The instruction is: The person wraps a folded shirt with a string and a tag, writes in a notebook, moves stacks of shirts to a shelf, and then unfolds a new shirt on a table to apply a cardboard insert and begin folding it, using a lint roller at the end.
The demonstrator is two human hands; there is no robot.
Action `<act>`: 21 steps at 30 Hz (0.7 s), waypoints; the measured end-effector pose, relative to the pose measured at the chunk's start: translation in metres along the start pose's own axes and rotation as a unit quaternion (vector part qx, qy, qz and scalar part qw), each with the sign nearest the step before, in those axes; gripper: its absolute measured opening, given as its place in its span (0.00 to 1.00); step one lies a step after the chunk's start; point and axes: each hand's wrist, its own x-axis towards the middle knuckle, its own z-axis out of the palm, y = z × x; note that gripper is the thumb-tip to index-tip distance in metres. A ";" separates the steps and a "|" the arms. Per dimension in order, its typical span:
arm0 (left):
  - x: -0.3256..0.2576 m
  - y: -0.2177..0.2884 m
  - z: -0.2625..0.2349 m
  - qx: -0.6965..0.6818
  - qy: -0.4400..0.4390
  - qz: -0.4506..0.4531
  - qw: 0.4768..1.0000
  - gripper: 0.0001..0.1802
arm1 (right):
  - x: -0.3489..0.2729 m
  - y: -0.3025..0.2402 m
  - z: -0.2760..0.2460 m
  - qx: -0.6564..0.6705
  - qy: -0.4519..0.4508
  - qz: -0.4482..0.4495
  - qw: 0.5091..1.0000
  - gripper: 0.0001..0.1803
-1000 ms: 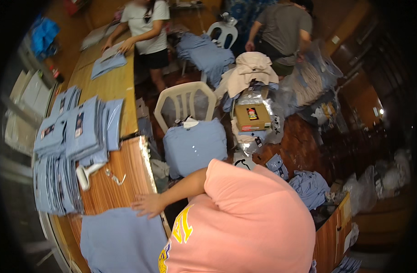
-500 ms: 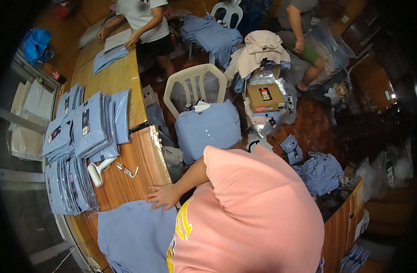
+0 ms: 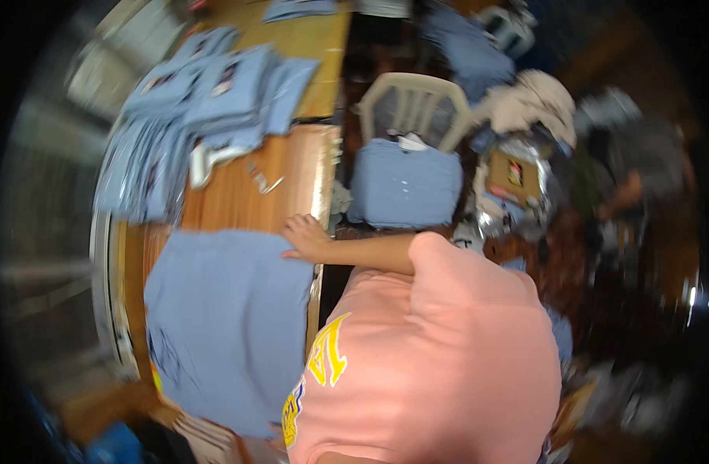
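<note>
A light-blue garment lies spread flat on the wooden table, with dark lines near its left edge. My right hand rests at its upper right corner, palm down, fingers stretched out over the cloth edge and tabletop. That arm comes out of my pink sleeve. Just a sliver of my left hand shows beside the garment's lower right edge, next to my pink shirt; its fingers are mostly hidden and blurred.
Bagged blue garments stand stacked at the table's far left. Near them lie a white-handled roller and a small metal tool. A beige plastic chair holds folded blue clothes. A cardboard box sits beyond, near a blurred person.
My view has swung, so the table and chair sit differently in the picture. More of the blue garment shows, and part of my left hand has appeared. My right hand remains at the garment's edge.
</note>
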 end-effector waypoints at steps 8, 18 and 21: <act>-0.029 -0.035 -0.090 -0.494 -0.082 -0.291 0.815 0.22 | 0.032 -0.032 0.000 0.246 -0.093 0.152 0.953 0.21; -0.052 0.024 -0.125 -0.084 0.063 -0.136 0.985 0.25 | 0.045 -0.052 -0.092 0.006 -0.297 0.034 0.954 0.23; -0.011 0.049 -0.102 -0.138 0.008 0.003 0.990 0.26 | 0.074 -0.063 -0.024 0.091 -0.184 -0.136 0.969 0.26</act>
